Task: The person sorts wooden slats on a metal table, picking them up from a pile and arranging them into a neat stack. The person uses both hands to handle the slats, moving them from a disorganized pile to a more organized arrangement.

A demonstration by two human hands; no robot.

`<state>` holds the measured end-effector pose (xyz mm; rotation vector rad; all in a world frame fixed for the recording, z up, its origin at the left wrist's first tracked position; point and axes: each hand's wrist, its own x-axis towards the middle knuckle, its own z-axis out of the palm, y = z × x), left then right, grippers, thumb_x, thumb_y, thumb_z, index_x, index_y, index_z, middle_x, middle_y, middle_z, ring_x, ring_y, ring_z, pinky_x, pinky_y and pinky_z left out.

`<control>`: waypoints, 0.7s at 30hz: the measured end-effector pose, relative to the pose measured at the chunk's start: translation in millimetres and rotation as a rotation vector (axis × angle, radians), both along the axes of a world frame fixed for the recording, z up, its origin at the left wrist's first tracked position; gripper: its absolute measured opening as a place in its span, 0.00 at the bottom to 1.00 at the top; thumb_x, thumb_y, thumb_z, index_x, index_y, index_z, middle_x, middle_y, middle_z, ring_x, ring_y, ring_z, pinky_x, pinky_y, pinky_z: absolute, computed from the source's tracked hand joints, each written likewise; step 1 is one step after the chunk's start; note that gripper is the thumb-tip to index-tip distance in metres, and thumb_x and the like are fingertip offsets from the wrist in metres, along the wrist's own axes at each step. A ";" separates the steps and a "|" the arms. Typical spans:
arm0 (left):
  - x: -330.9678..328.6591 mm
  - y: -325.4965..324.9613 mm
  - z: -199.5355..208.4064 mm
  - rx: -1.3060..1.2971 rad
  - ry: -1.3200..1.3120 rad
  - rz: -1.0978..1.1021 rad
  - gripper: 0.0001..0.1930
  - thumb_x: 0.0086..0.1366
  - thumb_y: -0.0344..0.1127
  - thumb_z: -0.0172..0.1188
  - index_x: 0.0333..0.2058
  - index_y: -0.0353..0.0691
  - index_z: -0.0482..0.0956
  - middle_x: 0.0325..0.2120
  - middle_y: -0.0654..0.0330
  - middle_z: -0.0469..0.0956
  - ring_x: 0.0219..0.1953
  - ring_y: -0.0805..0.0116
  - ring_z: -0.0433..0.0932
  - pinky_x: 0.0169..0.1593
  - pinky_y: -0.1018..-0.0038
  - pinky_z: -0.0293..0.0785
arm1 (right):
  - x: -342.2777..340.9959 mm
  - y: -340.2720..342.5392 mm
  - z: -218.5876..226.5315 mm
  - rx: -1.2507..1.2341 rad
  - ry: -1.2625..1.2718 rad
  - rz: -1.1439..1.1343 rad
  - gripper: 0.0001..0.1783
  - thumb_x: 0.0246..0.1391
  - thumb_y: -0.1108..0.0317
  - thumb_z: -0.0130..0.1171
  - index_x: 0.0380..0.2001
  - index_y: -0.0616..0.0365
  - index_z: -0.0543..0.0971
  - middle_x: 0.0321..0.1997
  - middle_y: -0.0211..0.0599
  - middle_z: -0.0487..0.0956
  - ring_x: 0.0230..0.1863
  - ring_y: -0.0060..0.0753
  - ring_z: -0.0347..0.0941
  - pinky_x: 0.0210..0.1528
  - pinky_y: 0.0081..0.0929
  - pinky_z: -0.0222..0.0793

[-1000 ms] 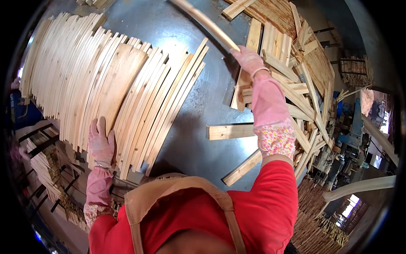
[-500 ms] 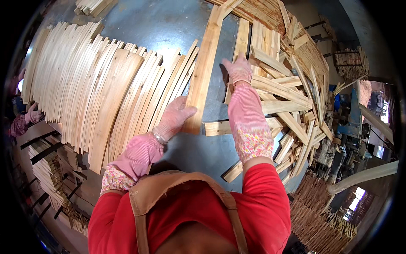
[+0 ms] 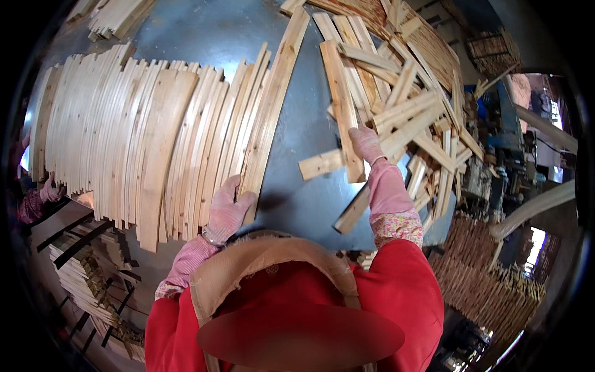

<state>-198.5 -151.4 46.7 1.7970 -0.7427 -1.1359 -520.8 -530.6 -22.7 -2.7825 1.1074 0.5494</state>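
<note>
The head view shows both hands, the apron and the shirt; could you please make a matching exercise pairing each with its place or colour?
Things:
1. Left hand
2. Right hand
3. Apron
4. Shirt

Places or colours:
A. Red
B. At a loose board by the jumbled pile
C. Brown
D. At the outer board along the row of strips

Pairs: 1-D; 2-B; 3-C; 4-A

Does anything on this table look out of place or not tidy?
Yes. On the right, planks lie crisscrossed in a heap, unlike the strips aligned side by side on the left. Among those, one board looks odd, much wider than its neighbours.
</note>
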 end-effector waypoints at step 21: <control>10.6 -22.7 54.5 -0.719 -1.312 -0.342 0.30 0.56 0.42 0.73 0.58 0.47 0.78 0.61 0.49 0.75 0.64 0.44 0.73 0.67 0.44 0.68 | -13.5 277.2 22.0 2.311 -1.064 -0.848 0.40 0.74 0.62 0.57 0.80 0.66 0.56 0.28 0.36 0.79 0.22 0.25 0.74 0.24 0.26 0.66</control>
